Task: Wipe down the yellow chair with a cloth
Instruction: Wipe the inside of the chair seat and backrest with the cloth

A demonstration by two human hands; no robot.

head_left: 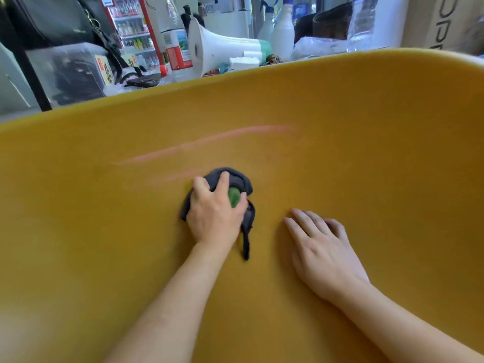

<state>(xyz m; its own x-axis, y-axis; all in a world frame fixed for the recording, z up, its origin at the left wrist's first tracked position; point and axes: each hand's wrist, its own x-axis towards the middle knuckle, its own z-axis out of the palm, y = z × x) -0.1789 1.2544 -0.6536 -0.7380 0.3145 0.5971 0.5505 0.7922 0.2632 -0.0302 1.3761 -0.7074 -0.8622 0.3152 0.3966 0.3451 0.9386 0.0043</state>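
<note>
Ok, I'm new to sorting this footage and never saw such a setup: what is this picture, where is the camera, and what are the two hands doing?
There is no machine here. A person wears one wide-angle camera on the head, looking down at their own bare hands. The big curved surface is the yellow chair. The left hand grips a bunched dark grey cloth with a green patch, held against the chair. The right hand lies flat beside it, holding nothing. Pale pinkish streaks cross the chair above the cloth. Behind stand a white megaphone and spray bottles.

Yellow chair: broad curved shell, pale pink streaks. Dark grey cloth bunched mid-surface, green patch showing.
</note>
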